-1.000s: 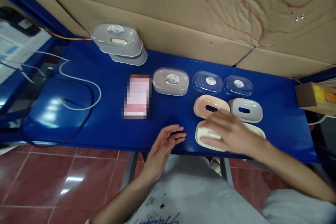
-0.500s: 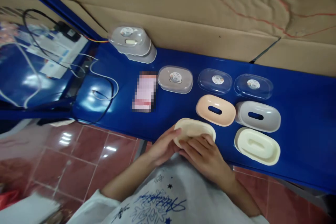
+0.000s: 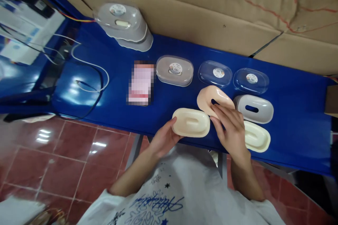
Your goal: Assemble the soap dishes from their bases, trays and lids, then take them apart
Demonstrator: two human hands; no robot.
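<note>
My left hand [image 3: 165, 137] grips a cream oval soap-dish tray [image 3: 191, 122] by its left end, at the near edge of the blue table [image 3: 111, 102]. My right hand [image 3: 229, 124] has its fingers closed on a peach oval tray [image 3: 212, 99] with a slot, which is tilted up off the table. A second cream tray [image 3: 257, 136] lies just right of my right hand. A grey slotted tray [image 3: 254, 108] sits behind it. Two clear lids [image 3: 215, 74] [image 3: 250, 80] with round stickers lie in the row further back.
A closed soap box [image 3: 174, 70] and a blurred pink rectangle [image 3: 141, 82] lie at mid-table. Stacked clear boxes [image 3: 123, 24] stand at the back left against a cardboard wall [image 3: 211, 3]. White and black cables [image 3: 87, 74] loop on the left. Red tile floor lies below.
My left hand kept the cream tray and moved it forward. My right hand let go of it, reached right and tilted the peach tray up. The camera view shifted.
</note>
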